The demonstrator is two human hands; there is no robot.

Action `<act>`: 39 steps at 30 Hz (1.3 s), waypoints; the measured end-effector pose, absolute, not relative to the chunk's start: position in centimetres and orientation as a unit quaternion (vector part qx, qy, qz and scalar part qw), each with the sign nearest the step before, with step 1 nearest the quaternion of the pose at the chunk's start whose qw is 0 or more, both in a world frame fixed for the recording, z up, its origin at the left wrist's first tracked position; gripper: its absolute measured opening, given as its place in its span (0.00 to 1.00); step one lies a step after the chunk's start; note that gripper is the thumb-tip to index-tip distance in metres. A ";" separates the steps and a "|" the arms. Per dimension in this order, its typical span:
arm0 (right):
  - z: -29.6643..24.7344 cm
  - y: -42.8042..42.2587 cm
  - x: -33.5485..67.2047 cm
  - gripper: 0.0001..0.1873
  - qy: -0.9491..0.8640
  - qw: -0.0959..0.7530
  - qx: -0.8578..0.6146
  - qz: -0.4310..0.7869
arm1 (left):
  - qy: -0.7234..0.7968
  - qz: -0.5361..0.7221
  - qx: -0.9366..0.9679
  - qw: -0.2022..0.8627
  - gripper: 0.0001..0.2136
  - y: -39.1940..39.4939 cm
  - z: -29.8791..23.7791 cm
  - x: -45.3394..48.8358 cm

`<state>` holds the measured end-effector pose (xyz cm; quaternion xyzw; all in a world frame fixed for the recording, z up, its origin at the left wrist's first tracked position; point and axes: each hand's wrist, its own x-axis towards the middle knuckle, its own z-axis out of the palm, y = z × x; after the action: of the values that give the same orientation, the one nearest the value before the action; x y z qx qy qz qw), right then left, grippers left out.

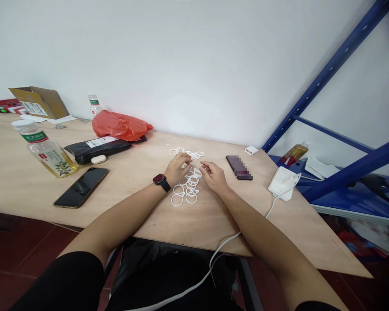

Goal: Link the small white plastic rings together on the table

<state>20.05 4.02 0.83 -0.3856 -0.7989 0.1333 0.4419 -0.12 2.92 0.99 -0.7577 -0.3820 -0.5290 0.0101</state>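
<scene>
Several white plastic rings (176,199) with small tabs lie in a loose cluster on the wooden table in front of me. A second group of white rings (199,154) lies just beyond my hands. My left hand (179,167), with a black watch (162,182) on its wrist, is curled between the groups. Its fingers are closed, and a bit of white, seemingly a ring, shows between them. Facing it from the right is my right hand (214,176), its fingers bent with a small gap between thumb and forefinger. I see nothing in it.
To the left are a phone (81,188), a drink bottle (47,151), a white earbud case (99,159), a black parcel (100,149) and a red bag (119,125). At right lie a second phone (239,167), a white charger (251,150) and a white power bank (282,183) with a cable.
</scene>
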 end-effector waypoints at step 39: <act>1.9 2.6 19.5 0.07 -0.831 0.474 -0.277 0.091 | -0.380 -0.420 -0.824 0.014 0.14 1.3 1.8 0.8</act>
<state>19.48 2.58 1.92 -0.2773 -0.8308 0.0912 0.4738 0.76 1.29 1.80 -0.8237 -0.3804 -0.4203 0.0137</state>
